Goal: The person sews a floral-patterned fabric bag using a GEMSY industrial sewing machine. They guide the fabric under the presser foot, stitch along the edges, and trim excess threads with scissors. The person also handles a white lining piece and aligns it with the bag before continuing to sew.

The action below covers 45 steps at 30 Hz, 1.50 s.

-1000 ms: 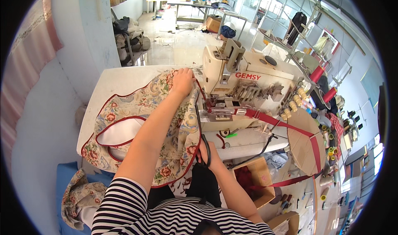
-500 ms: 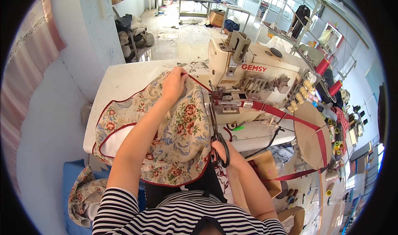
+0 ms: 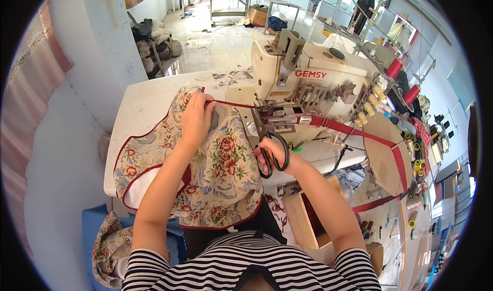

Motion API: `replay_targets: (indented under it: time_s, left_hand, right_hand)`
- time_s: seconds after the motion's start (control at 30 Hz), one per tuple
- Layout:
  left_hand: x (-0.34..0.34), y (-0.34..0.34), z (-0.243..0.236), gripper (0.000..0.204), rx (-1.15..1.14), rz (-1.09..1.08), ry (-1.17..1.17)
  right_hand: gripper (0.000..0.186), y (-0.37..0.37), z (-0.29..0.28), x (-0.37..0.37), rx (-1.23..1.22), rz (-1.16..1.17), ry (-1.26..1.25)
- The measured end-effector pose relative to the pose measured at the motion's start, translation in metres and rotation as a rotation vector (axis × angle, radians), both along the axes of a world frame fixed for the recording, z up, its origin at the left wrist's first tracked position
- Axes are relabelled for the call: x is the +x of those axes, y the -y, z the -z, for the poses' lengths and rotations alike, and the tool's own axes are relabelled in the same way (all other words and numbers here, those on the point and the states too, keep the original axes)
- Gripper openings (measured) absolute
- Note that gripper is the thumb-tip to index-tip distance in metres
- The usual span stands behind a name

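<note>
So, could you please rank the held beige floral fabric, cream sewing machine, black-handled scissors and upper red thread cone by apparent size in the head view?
1. Held floral fabric
2. Cream sewing machine
3. Scissors
4. Upper red thread cone

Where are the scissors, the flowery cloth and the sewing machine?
Scissors (image 3: 262, 130), head view: where the blades meet the handles.
Flowery cloth (image 3: 225, 146), head view: on its red flowers.
Sewing machine (image 3: 339, 71), head view: its cream body.

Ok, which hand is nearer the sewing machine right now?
Right. The right hand, holding black scissors, is just in front of the sewing machine; the left hand is farther off, to the machine's left, on the floral fabric.
</note>
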<state>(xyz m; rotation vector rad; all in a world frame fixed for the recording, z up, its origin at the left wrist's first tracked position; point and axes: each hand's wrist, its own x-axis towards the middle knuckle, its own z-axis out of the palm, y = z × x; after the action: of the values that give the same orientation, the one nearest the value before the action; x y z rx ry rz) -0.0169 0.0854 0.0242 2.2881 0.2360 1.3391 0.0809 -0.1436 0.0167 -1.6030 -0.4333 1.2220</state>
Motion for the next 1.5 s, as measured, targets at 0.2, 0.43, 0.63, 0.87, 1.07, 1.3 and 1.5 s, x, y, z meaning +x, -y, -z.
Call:
replay_targets:
  time_s: [0.2,0.43,0.63,0.87,1.07,1.3,1.5]
  left_hand:
    - [-0.01,-0.007,0.002,0.011,-0.157,0.025,0.044]
    - [-0.164,-0.009,-0.002,0.099,-0.045,-0.013,-0.423]
    - [-0.247,0.017,0.096,0.083,0.277,-0.31,-0.908]
    - [-0.263,0.005,0.1,0.061,0.099,-0.271,-0.633]
    - [-0.25,0.025,0.073,0.06,0.075,-0.046,-0.58]
    - [-0.269,0.094,0.08,0.04,0.085,0.198,-0.786]
    - [-0.246,0.088,0.073,0.045,-0.04,0.167,-0.745]
  right_hand:
    - [0.042,0.009,0.004,-0.007,0.122,0.034,0.094]
    - [0.027,0.125,0.052,-0.077,-0.127,0.252,0.492]
    - [0.026,0.193,0.071,-0.093,-0.203,0.277,1.047]
    - [0.043,0.294,0.126,-0.034,-0.576,0.763,0.792]
    - [0.062,0.285,0.083,0.102,-1.095,0.557,1.203]
    - [0.04,0.257,0.1,0.2,-1.036,0.505,1.389]
    - [0.028,0.261,0.126,0.22,-0.898,0.49,1.533]
